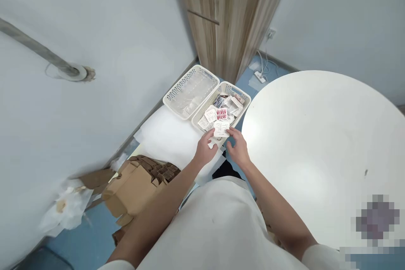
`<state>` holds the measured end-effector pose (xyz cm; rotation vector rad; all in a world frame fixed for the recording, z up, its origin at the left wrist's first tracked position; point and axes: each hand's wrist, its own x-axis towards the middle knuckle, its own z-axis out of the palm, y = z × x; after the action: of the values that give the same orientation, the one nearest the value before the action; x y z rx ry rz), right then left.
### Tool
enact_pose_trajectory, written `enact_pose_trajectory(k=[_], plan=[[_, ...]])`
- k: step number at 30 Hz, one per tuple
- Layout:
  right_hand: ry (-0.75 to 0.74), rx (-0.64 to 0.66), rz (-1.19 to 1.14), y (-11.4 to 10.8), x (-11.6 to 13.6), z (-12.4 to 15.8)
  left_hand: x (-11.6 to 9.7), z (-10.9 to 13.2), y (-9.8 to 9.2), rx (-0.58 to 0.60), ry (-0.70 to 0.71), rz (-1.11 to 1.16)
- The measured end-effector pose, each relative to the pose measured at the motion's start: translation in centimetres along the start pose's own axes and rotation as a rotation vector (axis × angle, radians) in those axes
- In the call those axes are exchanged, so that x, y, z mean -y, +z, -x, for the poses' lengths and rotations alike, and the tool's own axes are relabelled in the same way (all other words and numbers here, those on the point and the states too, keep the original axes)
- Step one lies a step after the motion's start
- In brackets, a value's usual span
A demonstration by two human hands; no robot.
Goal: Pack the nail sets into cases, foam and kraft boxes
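Observation:
A blister pack [221, 129], its printed white side up, lies between my hands over the near end of a white basket [246, 109]. My left hand [205, 150] has its fingertips at the pack's left edge, thumb lower and apart. On the right edge rest the fingers of my right hand [238, 147], its thumb also below and apart. Just beyond the pack lies a blister pack with red capsules [222, 113]. More white printed packs [210, 114] and a clear-windowed pack [233, 105] fill the basket.
Left of it stands a second white basket [167, 98] with clear blister sheets inside. A round white table [316, 126] is close on my right. Cardboard [136, 187] lies at my lower left, a wooden cabinet [228, 21] ahead. A power strip [260, 77] sits on the floor.

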<state>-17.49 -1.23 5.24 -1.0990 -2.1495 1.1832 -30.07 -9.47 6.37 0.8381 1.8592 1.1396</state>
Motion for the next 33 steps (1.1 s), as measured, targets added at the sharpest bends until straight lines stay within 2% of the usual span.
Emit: enact_pose_trajectory(k=[3,7,13,18,22,26,33], plan=[[-0.002,-0.061,-0.024,-0.3,1.0,4.4,0.6,3.6,0.1,-0.043,0.142,-0.140],[0.049,-0.141,-0.051,-0.8,1.5,10.5,1.9,7.9,0.9,-0.032,0.306,-0.162],[0.117,-0.263,-0.080,-2.9,1.4,16.7,2.3,11.6,2.9,0.110,0.432,-0.114],[0.247,-0.309,-0.111,-5.7,1.6,19.9,0.9,12.1,5.4,0.267,0.363,-0.051],[0.380,-0.336,-0.087,-8.4,0.9,22.4,-0.1,11.9,8.7,0.423,0.305,-0.010],[0.480,-0.422,-0.223,-11.5,-0.9,24.8,-0.8,12.4,12.6,0.588,0.203,0.079],[0.510,-0.612,-0.514,-16.9,-4.8,27.5,-3.1,14.1,18.6,0.744,0.037,0.096]])
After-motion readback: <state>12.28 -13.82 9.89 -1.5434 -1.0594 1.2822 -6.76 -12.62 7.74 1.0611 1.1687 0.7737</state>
